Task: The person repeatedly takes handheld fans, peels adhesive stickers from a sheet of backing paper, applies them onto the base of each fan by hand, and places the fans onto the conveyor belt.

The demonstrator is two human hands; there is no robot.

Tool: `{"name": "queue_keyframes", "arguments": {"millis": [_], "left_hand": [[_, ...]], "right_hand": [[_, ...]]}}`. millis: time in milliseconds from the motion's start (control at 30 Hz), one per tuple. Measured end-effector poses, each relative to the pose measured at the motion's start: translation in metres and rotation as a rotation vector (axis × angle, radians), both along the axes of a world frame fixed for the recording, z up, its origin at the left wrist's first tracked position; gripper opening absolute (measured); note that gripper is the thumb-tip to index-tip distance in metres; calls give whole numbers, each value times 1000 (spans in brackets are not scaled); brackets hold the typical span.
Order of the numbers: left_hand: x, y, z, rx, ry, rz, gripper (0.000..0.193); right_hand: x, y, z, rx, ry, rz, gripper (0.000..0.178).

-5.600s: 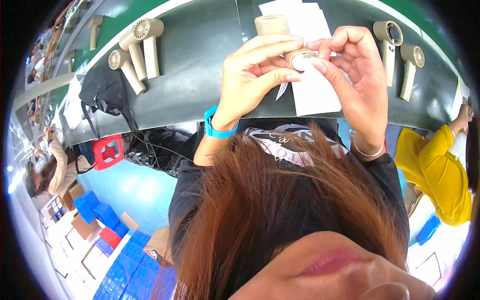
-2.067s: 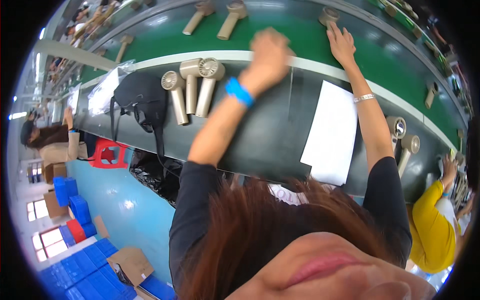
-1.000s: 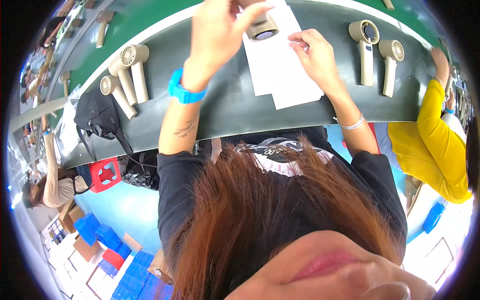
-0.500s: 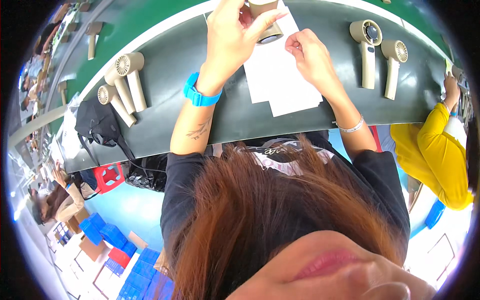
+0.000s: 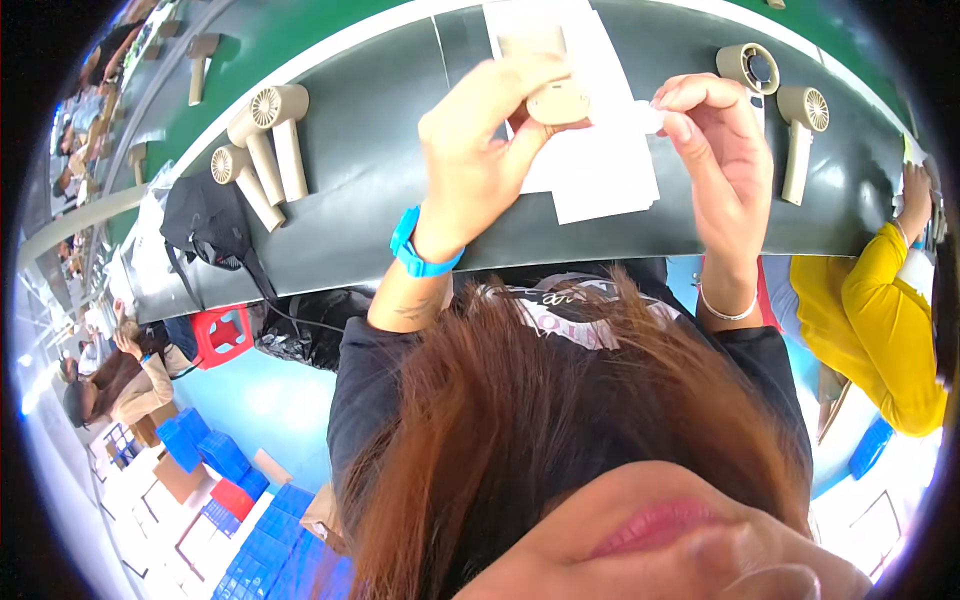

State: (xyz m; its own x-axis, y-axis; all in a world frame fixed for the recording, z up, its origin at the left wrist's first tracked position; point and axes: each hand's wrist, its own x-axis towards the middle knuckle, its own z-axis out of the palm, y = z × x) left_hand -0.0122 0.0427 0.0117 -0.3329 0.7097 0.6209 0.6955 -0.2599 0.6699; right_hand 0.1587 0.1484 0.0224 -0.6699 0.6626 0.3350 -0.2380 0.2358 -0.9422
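Turned since half a second ago, the left hand [image 5: 475, 155] now shows the end of a beige handheld fan's [image 5: 560, 103] handle, thumb and fingers curled round it above white paper sheets [image 5: 605, 185]. Just right of the fan, apart from it, a small white piece [image 5: 648, 117] sits between the nearly closed thumb and forefinger of the raised right hand [image 5: 728, 155]. Such an edge-only pinch could crease or drop the piece; a slack left grip could let the handle roll.

Held fan [image 5: 560, 106]: partly hidden by left hand [image 5: 478, 150], far end blurred. White piece [image 5: 649, 117] at right hand [image 5: 722, 155]: too small, washed-out to identify.
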Motion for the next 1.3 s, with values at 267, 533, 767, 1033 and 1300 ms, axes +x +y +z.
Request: {"name": "queue_keyframes", "arguments": {"millis": [267, 533, 767, 1033, 1300], "left_hand": [[16, -28, -13, -42, -350, -13, 33], [16, -36, -12, -74, -648, -210, 40], [12, -35, -6, -86, -830, -376, 40], [9, -34, -7, -115, -719, -386, 40], [10, -34, -9, -106, -751, -394, 39]], "right_hand": [[-18, -34, 11, -173, 51, 93, 27], [-20, -41, 14, -201, 8, 127, 27], [-17, -37, 17, -181, -24, 110, 28], [-17, -36, 18, -173, -53, 92, 27], [-16, -36, 19, -174, -76, 82, 27]]}}
